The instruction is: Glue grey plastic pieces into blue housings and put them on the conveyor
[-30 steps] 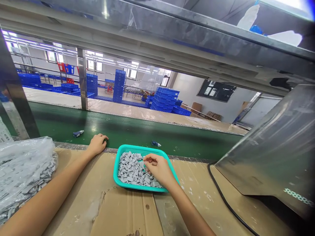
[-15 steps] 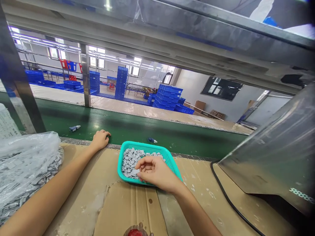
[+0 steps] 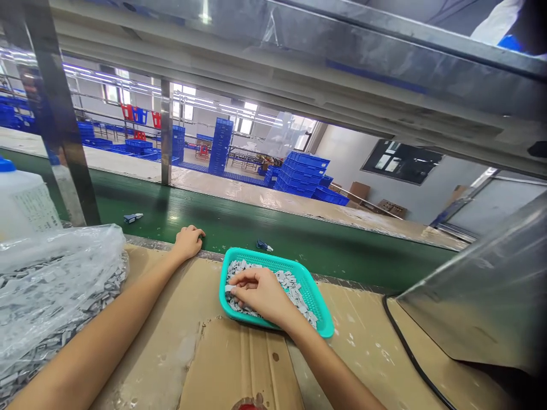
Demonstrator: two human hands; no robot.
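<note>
My right hand (image 3: 256, 293) is in a teal plastic tray (image 3: 314, 302), its fingertips pinching a small grey part (image 3: 229, 288) over a loose heap of similar grey parts (image 3: 290, 285). My left hand (image 3: 188, 242) lies curled on the bench's far edge, beside the green conveyor belt (image 3: 239, 225), and holds nothing. Left of that arm sits a clear plastic bag (image 3: 55, 285) filled with more grey parts. Two small blue-and-grey pieces (image 3: 133, 217) (image 3: 264, 245) lie on the belt.
A white jug with a blue cap (image 3: 21, 199) stands at the far left. Cardboard (image 3: 239, 364) covers the bench. A black cable (image 3: 410, 347) and a steel panel (image 3: 478, 290) lie to the right. Steel posts and a beam span the belt, with stacked blue crates (image 3: 299, 173) beyond.
My head has turned, shifting the scene right and bringing the jug into view. My right hand has moved to the tray's left side. My left hand stays on the edge.
</note>
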